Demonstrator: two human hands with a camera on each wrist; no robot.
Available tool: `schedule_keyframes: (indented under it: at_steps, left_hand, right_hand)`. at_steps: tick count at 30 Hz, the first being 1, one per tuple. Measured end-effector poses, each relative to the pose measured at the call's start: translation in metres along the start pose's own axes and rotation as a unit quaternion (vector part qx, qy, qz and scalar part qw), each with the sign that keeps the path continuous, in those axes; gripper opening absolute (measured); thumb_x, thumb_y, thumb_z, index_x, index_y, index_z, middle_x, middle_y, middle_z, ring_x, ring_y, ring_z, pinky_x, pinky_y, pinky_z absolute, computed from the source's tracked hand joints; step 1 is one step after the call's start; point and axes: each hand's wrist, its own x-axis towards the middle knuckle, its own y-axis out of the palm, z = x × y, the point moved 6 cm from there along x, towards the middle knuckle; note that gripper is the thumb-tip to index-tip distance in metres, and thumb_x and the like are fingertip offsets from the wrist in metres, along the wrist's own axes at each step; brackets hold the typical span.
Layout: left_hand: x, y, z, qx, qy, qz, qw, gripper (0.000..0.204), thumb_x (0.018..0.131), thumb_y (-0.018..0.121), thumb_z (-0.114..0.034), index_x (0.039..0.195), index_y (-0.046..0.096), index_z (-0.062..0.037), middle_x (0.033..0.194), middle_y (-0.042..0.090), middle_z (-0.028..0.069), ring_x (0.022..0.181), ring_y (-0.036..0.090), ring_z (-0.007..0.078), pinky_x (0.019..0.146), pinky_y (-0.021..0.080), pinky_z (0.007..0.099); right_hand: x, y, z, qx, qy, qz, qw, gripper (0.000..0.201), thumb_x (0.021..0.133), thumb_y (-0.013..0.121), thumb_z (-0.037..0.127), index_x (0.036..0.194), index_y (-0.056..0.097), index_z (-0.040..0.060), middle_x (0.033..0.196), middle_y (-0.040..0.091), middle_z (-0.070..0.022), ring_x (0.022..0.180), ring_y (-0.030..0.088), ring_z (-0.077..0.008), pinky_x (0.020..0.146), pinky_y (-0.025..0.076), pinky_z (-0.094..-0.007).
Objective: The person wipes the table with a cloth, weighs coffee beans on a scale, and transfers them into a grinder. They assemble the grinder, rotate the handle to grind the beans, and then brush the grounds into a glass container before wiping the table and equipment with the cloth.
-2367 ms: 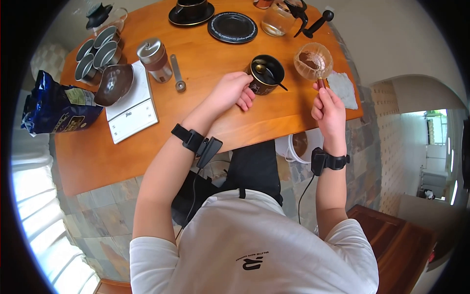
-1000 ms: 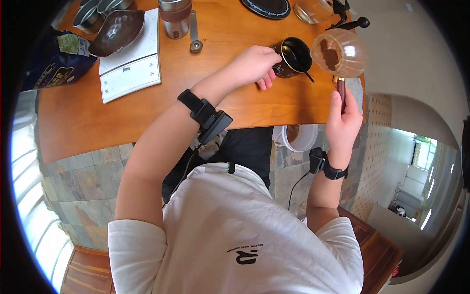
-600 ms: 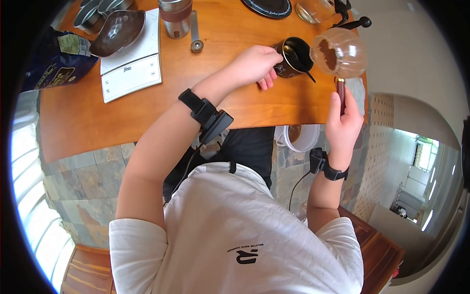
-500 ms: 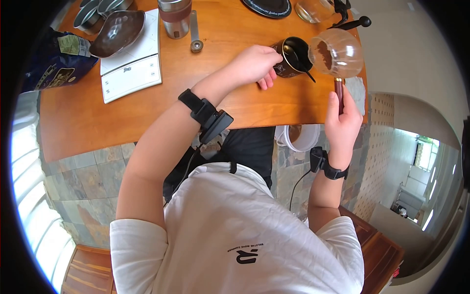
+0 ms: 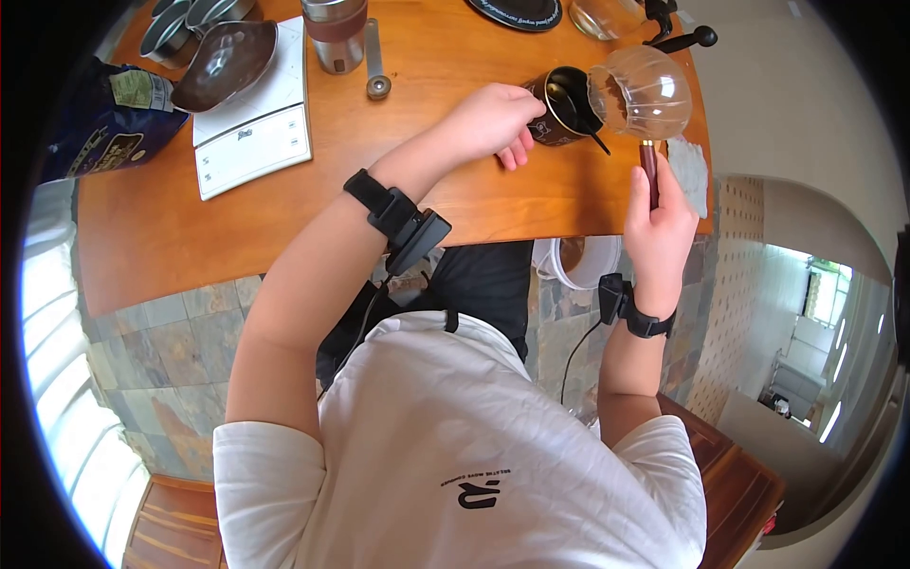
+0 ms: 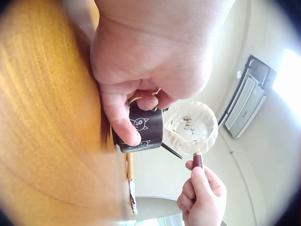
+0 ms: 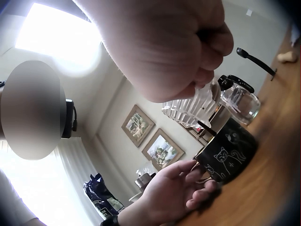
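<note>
In the head view, the left hand pinches the handle of a black cup standing on the table. A spoon with a black handle leans in the cup. The right hand grips the dark red handle of a clear ribbed glass dripper, tipped on its side just right of the cup, its mouth towards the cup's rim. Brown grounds cling inside it. The left wrist view shows cat drawings on the cup and a few dark bits in the dripper. The right hand partly hides the dripper in the right wrist view.
A white scale with a dark dish, a steel grinder and a measuring spoon lie to the left. Beyond are a black plate and a glass pot. A white cloth lies right of the dripper.
The right hand has tipped the dripper onto its side and brought it left towards the cup; fewer grounds show in it. The head view has shifted closer. The left hand still holds the cup.
</note>
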Motion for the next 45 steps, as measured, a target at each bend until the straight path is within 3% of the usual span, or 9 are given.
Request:
schedule_keyframes:
  at_steps: [3, 7, 10, 14, 17, 30, 45]
  left_hand:
    - [0.001, -0.002, -0.003, 0.000, 0.003, -0.003, 1.000, 0.036, 0.096, 0.050, -0.027, 0.108, 0.059, 0.0061, 0.080, 0.064, 0.0193, 0.059, 0.067, 0.0259, 0.050, 0.055, 0.0352]
    - [0.000, 0.000, -0.002, -0.006, 0.004, -0.009, 1.000, 0.036, 0.095, 0.050, -0.026, 0.107, 0.059, 0.0061, 0.080, 0.064, 0.0195, 0.058, 0.066, 0.0263, 0.049, 0.055, 0.0353]
    - [0.000, -0.001, -0.003, -0.007, 0.001, -0.002, 1.000, 0.035, 0.095, 0.050, -0.026, 0.107, 0.059, 0.0061, 0.080, 0.063, 0.0199, 0.058, 0.066, 0.0266, 0.049, 0.055, 0.0357]
    - [0.000, 0.001, -0.002, -0.013, 0.003, -0.003, 1.000, 0.035, 0.095, 0.049, -0.026, 0.107, 0.059, 0.0062, 0.081, 0.063, 0.0202, 0.057, 0.066, 0.0269, 0.049, 0.055, 0.0360]
    - [0.002, -0.002, -0.003, -0.002, 0.003, -0.003, 1.000, 0.035, 0.095, 0.049, -0.026, 0.106, 0.058, 0.0063, 0.081, 0.063, 0.0202, 0.057, 0.066, 0.0269, 0.049, 0.055, 0.0360]
    - [0.001, -0.001, -0.003, 0.004, 0.009, -0.003, 1.000, 0.034, 0.095, 0.048, -0.026, 0.104, 0.059, 0.0056, 0.081, 0.063, 0.0196, 0.058, 0.067, 0.0269, 0.050, 0.055, 0.0359]
    - [-0.002, -0.001, -0.004, 0.014, 0.005, -0.003, 1.000, 0.035, 0.096, 0.047, -0.025, 0.105, 0.058, 0.0060, 0.081, 0.063, 0.0193, 0.060, 0.067, 0.0268, 0.051, 0.056, 0.0361]
  right_hand:
    - [-0.004, -0.006, 0.001, 0.008, -0.023, -0.047, 0.999, 0.025, 0.093, 0.063, 0.011, 0.114, 0.065, -0.0028, 0.084, 0.067, -0.0206, 0.072, 0.068, -0.0317, 0.067, 0.053, -0.0325]
    - [0.002, -0.001, 0.005, -0.005, 0.028, 0.018, 0.999, 0.024, 0.093, 0.063, 0.010, 0.113, 0.065, -0.0035, 0.085, 0.068, -0.0199, 0.074, 0.069, -0.0305, 0.069, 0.053, -0.0321]
    - [-0.003, -0.005, 0.008, 0.002, -0.023, -0.046, 0.999, 0.025, 0.093, 0.063, 0.010, 0.113, 0.065, -0.0038, 0.085, 0.068, -0.0194, 0.073, 0.069, -0.0299, 0.069, 0.053, -0.0320]
    - [0.000, 0.001, 0.002, -0.013, 0.007, 0.006, 1.000, 0.025, 0.093, 0.063, 0.012, 0.113, 0.066, -0.0034, 0.086, 0.069, -0.0187, 0.073, 0.069, -0.0297, 0.069, 0.054, -0.0330]
    - [-0.003, -0.002, 0.000, -0.012, 0.018, -0.026, 0.999, 0.024, 0.092, 0.063, 0.011, 0.112, 0.065, -0.0026, 0.085, 0.068, -0.0195, 0.073, 0.069, -0.0316, 0.068, 0.054, -0.0338]
    - [-0.004, 0.003, 0.004, -0.022, -0.025, -0.040, 0.999, 0.024, 0.092, 0.063, 0.011, 0.112, 0.065, -0.0023, 0.085, 0.068, -0.0180, 0.072, 0.068, -0.0307, 0.067, 0.054, -0.0343]
    - [-0.007, 0.006, 0.004, 0.001, -0.021, -0.050, 0.999, 0.025, 0.092, 0.064, 0.010, 0.114, 0.065, -0.0027, 0.082, 0.068, -0.0174, 0.068, 0.067, -0.0283, 0.064, 0.053, -0.0330]
